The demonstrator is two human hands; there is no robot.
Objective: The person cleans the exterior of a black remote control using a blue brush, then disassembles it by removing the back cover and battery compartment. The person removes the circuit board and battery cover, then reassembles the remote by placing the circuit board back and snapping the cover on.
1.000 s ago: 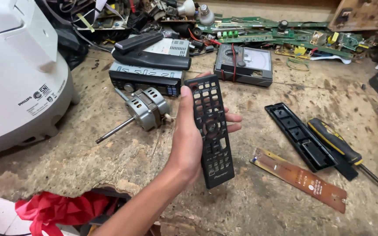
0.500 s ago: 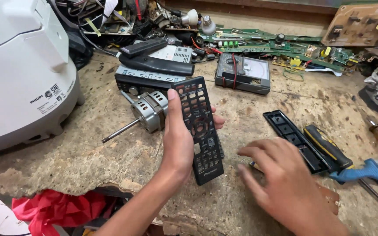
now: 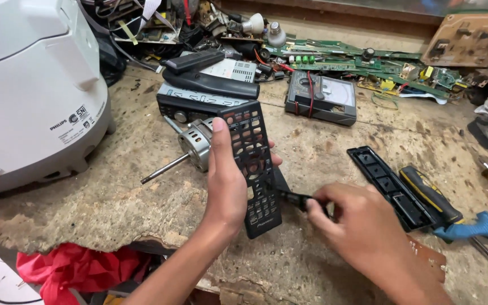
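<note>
While gripped: remote shell (image 3: 253, 164), perhaps pried edgewise.

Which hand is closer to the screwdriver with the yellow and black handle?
Right. The right hand is just to the left of the yellow and black screwdriver, gripping a small dark tool. The left hand is farther left, holding the black remote control front.

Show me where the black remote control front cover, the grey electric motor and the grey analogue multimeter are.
black remote control front cover (image 3: 253, 164): head view, middle of button grid.
grey electric motor (image 3: 194, 148): head view, round housing.
grey analogue multimeter (image 3: 330, 95): head view, dial window.
</note>
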